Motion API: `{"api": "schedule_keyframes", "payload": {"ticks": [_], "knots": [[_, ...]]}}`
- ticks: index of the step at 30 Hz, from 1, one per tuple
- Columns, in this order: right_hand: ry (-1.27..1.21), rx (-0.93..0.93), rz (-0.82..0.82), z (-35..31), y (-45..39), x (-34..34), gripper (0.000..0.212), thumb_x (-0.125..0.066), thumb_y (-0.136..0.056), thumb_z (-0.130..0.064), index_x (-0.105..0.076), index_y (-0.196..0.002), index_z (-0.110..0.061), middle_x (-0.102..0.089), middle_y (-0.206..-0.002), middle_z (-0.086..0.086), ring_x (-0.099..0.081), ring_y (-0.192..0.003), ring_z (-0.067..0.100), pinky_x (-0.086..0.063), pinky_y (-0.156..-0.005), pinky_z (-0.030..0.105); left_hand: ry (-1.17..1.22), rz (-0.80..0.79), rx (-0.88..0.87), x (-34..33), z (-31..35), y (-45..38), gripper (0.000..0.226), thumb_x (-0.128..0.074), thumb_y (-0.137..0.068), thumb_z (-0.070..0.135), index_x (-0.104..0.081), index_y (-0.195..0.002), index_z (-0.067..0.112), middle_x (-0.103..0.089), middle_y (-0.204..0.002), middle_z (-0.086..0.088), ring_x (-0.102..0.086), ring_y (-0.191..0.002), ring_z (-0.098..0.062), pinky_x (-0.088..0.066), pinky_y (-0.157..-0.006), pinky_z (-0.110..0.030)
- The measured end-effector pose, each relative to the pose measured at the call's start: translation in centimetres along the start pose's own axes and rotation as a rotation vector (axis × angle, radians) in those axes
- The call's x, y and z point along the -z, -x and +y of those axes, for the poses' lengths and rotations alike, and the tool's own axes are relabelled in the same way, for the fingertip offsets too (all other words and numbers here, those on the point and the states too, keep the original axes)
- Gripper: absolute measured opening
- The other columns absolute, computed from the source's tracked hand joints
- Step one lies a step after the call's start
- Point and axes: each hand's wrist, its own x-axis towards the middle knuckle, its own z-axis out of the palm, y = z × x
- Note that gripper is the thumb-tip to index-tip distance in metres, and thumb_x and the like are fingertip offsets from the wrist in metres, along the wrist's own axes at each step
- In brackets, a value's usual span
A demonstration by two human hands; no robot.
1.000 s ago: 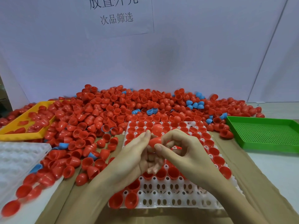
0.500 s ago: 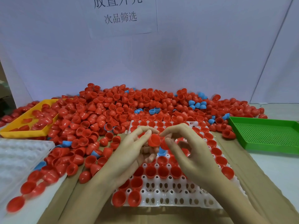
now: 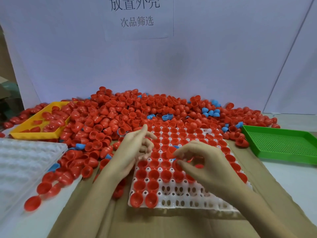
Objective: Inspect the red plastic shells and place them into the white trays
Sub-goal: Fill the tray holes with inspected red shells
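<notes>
A white tray (image 3: 188,200) with round pockets lies in front of me on cardboard. Red shells fill its far rows and its left side, while the near right pockets hold none. My right hand (image 3: 207,164) hovers over the tray's middle and pinches a red shell (image 3: 170,152) between fingertips and thumb, low over the pockets. My left hand (image 3: 137,148) floats at the tray's left edge with relaxed, spread fingers and holds nothing. A big heap of loose red shells (image 3: 120,114) spreads behind and to the left of the tray.
A second white tray (image 3: 25,160) lies at the left edge. A yellow tray (image 3: 34,134) with some red shells sits at the back left, and a green perforated tray (image 3: 283,145) at the right. Blue shells (image 3: 211,112) are mixed into the heap. A white wall stands behind.
Both hands held one red shell together above the tray. Now my left hand has let go and drawn left, and my right hand has carried the shell down toward the tray.
</notes>
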Motion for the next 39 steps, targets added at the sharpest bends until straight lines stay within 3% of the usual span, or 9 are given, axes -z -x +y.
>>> {"api": "schedule_keyframes", "payload": {"ticks": [3, 7, 10, 14, 24, 30, 35, 39], "knots": [[0.103, -0.064, -0.123, -1.6, 2.2, -0.4, 0.024, -0.083, -0.087, -0.014, -0.079, -0.096, -0.036, -0.068, -0.088, -0.018, -0.069, -0.083, 0.004, -0.055, -0.068, 0.015, -0.004, 0.102, 0.006, 0.5, -0.2, -0.5, 0.049, -0.046, -0.11, 0.045, -0.074, -0.091, 0.01, -0.056, -0.059, -0.001, -0.049, -0.041, -0.01, -0.037, -0.038, -0.019], [0.236, -0.138, -0.26, -2.9, 3.1, -1.6, 0.013, -0.079, -0.092, -0.028, -0.076, -0.102, -0.037, -0.06, -0.088, -0.018, -0.059, -0.088, -0.001, -0.049, -0.073, 0.012, -0.064, 0.064, -0.015, 0.0, -0.4, -0.2, 0.052, -0.044, -0.111, 0.046, -0.074, -0.09, 0.01, -0.057, -0.06, -0.001, -0.05, -0.043, -0.01, -0.036, -0.037, -0.018], [0.247, -0.156, -0.283, -3.3, 2.7, -2.0, 0.017, -0.077, -0.093, -0.034, -0.074, -0.11, -0.035, -0.057, -0.088, -0.018, -0.057, -0.086, -0.003, -0.048, -0.073, 0.011, -0.073, 0.016, -0.066, -0.1, -0.1, 0.2, 0.054, -0.044, -0.109, 0.05, -0.075, -0.09, 0.009, -0.057, -0.061, -0.002, -0.05, -0.045, -0.011, -0.036, -0.038, -0.019], [0.226, -0.152, -0.295, -3.6, 2.4, -2.4, 0.012, -0.078, -0.094, -0.032, -0.075, -0.106, -0.034, -0.054, -0.087, -0.022, -0.052, -0.092, -0.015, -0.046, -0.075, 0.006, -0.016, 0.026, -0.134, 0.1, 0.6, 0.5, 0.054, -0.046, -0.108, 0.052, -0.076, -0.085, 0.014, -0.056, -0.061, -0.003, -0.049, -0.043, -0.012, -0.035, -0.037, -0.019], [0.201, -0.157, -0.357, -3.1, 2.0, -3.0, 0.008, -0.073, -0.097, -0.027, -0.073, -0.103, -0.032, -0.06, -0.095, -0.02, -0.054, -0.1, -0.01, -0.048, -0.075, 0.006, 0.067, 0.229, -0.22, 1.6, 1.1, 0.3, 0.047, -0.047, -0.11, 0.041, -0.075, -0.081, 0.016, -0.055, -0.06, 0.0, -0.046, -0.045, -0.01, -0.033, -0.037, -0.019], [0.118, -0.139, -0.372, -2.2, 1.4, -2.9, 0.006, -0.077, -0.095, -0.028, -0.077, -0.101, -0.027, -0.068, -0.087, -0.016, -0.063, -0.086, -0.007, -0.052, -0.069, 0.011, 0.062, 0.338, -0.186, 2.7, 0.6, -0.4, 0.047, -0.046, -0.111, 0.038, -0.072, -0.085, 0.01, -0.055, -0.058, 0.003, -0.045, -0.043, -0.01, -0.032, -0.037, -0.019], [-0.067, -0.179, -0.358, -0.8, -1.0, -0.4, 0.016, -0.079, -0.089, -0.041, -0.079, -0.09, -0.024, -0.077, -0.08, -0.008, -0.072, -0.068, 0.009, -0.06, -0.065, 0.024, 0.031, 0.34, -0.169, 2.7, 0.0, -0.7, 0.046, -0.046, -0.111, 0.038, -0.072, -0.088, 0.008, -0.056, -0.059, 0.001, -0.047, -0.044, -0.01, -0.033, -0.037, -0.019], [-0.114, -0.193, -0.233, 0.9, -3.6, 2.5, 0.02, -0.075, -0.093, -0.045, -0.081, -0.086, -0.027, -0.072, -0.07, -0.005, -0.056, -0.056, 0.006, -0.045, -0.054, 0.017, -0.023, 0.333, -0.154, 2.2, -0.2, -0.9, 0.046, -0.047, -0.111, 0.037, -0.072, -0.088, 0.006, -0.056, -0.059, -0.001, -0.048, -0.046, -0.013, -0.035, -0.038, -0.02]]}}
